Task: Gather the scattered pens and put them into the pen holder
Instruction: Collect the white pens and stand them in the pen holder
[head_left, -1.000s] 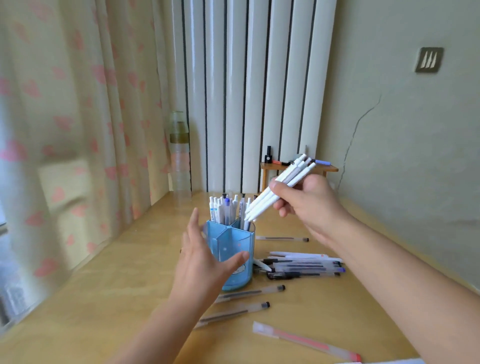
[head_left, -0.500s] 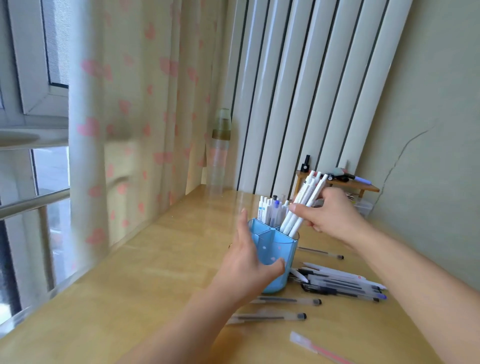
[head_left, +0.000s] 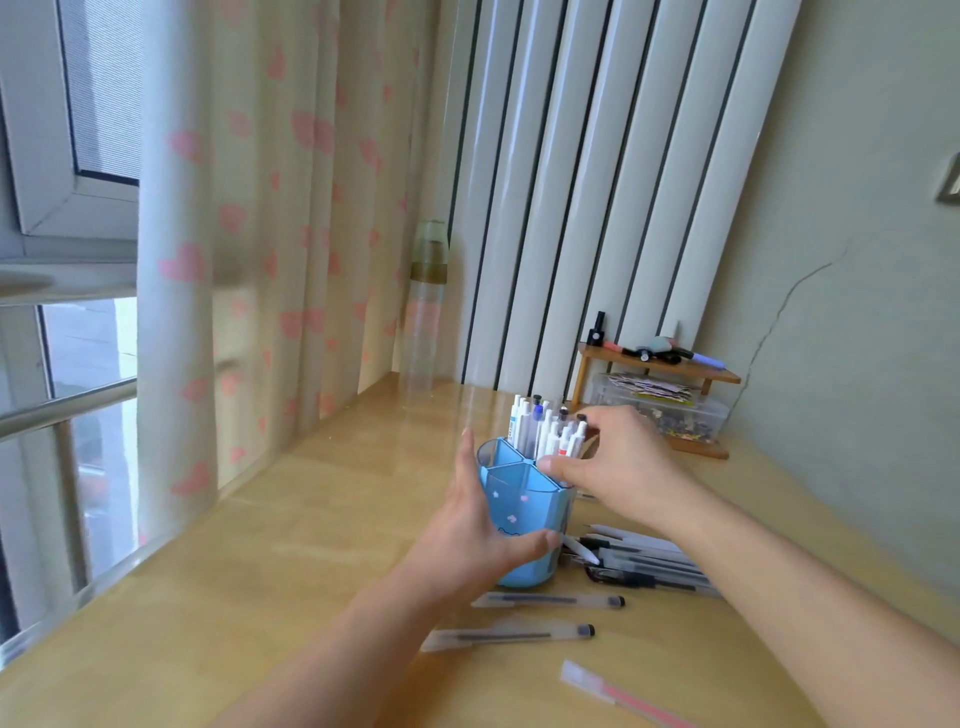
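A blue pen holder (head_left: 519, 514) stands on the wooden desk (head_left: 322, 525) with several white and blue pens in its back compartments. My left hand (head_left: 475, 535) grips it from the left, thumb across its front. Over the holder's right side, my right hand (head_left: 628, 467) has thumb and fingers around a bunch of white pens (head_left: 565, 441) that stand in the holder. A pile of dark and white pens (head_left: 644, 564) lies right of the holder. In front of the holder lie two clear pens (head_left: 550, 601) (head_left: 509, 636) and, nearer me, a pink pen (head_left: 623, 696).
A small wooden shelf (head_left: 665, 366) with markers and a clear box (head_left: 660, 408) under it sit at the back right against the wall. A tall clear bottle (head_left: 428, 312) stands at the back by the curtain (head_left: 249, 260). The window is on the left.
My right hand came down and lowered the white pens from above into the holder. My left hand closed onto the holder. The camera swung left and tilted.
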